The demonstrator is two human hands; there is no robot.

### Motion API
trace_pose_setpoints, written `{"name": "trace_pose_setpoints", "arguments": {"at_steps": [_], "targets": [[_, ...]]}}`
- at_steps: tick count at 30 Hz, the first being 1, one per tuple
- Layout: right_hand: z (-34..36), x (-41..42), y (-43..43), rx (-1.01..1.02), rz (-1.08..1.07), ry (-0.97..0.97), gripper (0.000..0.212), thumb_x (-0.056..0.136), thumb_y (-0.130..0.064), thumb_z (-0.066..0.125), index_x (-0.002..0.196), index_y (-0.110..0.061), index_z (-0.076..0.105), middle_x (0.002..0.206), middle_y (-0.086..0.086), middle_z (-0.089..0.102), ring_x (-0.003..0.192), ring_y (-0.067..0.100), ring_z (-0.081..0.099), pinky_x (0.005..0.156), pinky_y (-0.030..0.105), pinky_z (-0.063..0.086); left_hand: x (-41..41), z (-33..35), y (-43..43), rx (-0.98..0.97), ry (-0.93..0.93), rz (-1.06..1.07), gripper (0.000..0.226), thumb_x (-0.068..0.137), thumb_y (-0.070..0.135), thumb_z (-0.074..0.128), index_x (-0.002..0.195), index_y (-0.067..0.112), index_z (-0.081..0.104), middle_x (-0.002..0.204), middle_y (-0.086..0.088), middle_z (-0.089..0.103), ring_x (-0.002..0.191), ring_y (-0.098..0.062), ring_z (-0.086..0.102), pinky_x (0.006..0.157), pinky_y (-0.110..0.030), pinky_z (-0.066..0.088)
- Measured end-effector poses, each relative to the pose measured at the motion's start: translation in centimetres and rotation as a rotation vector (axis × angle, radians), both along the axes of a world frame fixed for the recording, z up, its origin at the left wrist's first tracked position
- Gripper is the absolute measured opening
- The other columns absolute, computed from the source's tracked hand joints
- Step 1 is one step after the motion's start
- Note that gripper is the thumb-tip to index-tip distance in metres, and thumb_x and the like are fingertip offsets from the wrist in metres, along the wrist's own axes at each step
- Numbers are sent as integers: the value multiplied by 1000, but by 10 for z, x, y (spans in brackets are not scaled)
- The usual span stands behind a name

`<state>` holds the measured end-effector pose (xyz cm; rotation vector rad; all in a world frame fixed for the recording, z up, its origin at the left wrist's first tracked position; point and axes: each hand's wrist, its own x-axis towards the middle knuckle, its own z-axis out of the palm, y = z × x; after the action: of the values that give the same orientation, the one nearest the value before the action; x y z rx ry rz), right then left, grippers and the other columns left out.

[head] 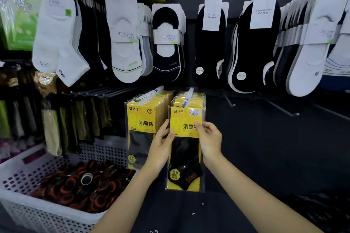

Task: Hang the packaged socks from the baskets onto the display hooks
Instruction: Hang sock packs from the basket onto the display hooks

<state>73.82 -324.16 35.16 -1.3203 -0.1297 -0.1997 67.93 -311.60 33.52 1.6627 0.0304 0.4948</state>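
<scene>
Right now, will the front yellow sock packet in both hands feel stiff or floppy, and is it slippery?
The sock packet probably stays fairly flat: a yellow card fills its upper part. Its glossy clear wrapper looks slippery, so the left hand and right hand pinching its edges seems wise. It is likely light, being thin.

We note one wide-angle view only, taken from the wearer's head, facing forward and down at the rack of hanging socks [166,43], near enough that the left hand [161,143] and right hand [209,138] reach the yellow sock packet [186,149] at mid-frame, with the white basket [37,213] at lower left.
</scene>
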Motion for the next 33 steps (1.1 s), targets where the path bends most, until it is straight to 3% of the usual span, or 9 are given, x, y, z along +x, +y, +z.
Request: {"name": "trace_pose_setpoints", "arguments": {"at_steps": [4, 7, 13, 16, 20, 25, 28, 30, 33], "targets": [[-2, 23, 6, -7, -57, 39, 19, 86, -29, 69, 92, -11, 65, 94, 10, 72, 91, 22, 69, 86, 37, 56, 23, 2, -1, 33, 0, 37, 51, 98, 32, 47, 146, 34, 29, 119, 18, 50, 84, 24, 52, 64, 6, 38], [-3, 37, 9, -23, -81, 72, 27, 85, -32, 70, 95, -8, 65, 95, 8, 71, 93, 21, 68, 88, 38, 55, 37, 2, -2, 37, -7, 54, 51, 99, 29, 46, 146, 32, 28, 124, 13, 49, 90, 16, 50, 65, 6, 38], [-4, 48, 5, -101, -45, 59, 31, 86, -33, 69, 100, -6, 65, 99, 9, 70, 96, 20, 67, 91, 38, 54, 51, 0, -2, 14, -38, 75, 50, 99, 26, 47, 146, 30, 31, 117, 16, 53, 86, 19, 54, 69, 1, 43], [-8, 43, -5, -140, 28, 69, 27, 88, -30, 66, 104, -9, 64, 103, 8, 70, 99, 18, 66, 92, 34, 53, 47, -2, -3, 28, -46, 84, 51, 98, 27, 47, 146, 30, 30, 113, 22, 50, 94, 10, 54, 74, -8, 44], [-26, 23, -33, -212, 133, 86, 28, 90, -25, 64, 116, -14, 60, 109, 3, 68, 103, 13, 63, 86, 24, 50, 27, -16, -1, 74, -10, 82, 54, 98, 32, 47, 148, 28, 28, 133, 13, 42, 119, -5, 46, 91, -18, 37], [-87, -25, -78, -461, 192, 100, 37, 90, -26, 64, 125, -18, 54, 116, -4, 59, 104, 8, 58, 73, 13, 46, -29, -87, -1, 163, 120, 38, 53, 96, 36, 48, 146, 33, 29, 148, 12, 32, 131, -11, 40, 103, -28, 38], [-146, -63, -103, -613, 280, 179, 29, 90, -27, 64, 118, -24, 56, 116, -7, 59, 99, 4, 59, 69, 10, 47, -73, -154, -5, 251, 302, 46, 52, 95, 38, 50, 144, 32, 33, 144, 9, 39, 131, -13, 42, 103, -28, 39], [-191, -90, -115, -723, 368, 281, 24, 91, -28, 64, 113, -25, 56, 117, -7, 59, 99, 7, 60, 75, 12, 47, -101, -198, -11, 272, 458, 8, 55, 95, 37, 51, 146, 27, 33, 144, 0, 42, 127, -20, 47, 103, -35, 43], [-262, -131, -128, -874, 451, 459, 29, 90, -19, 65, 117, -10, 59, 117, 7, 62, 106, 19, 61, 88, 25, 46, -142, -260, -26, 234, 634, 15, 54, 94, 25, 57, 143, 12, 38, 140, -9, 48, 125, -25, 50, 106, -35, 39]]}}
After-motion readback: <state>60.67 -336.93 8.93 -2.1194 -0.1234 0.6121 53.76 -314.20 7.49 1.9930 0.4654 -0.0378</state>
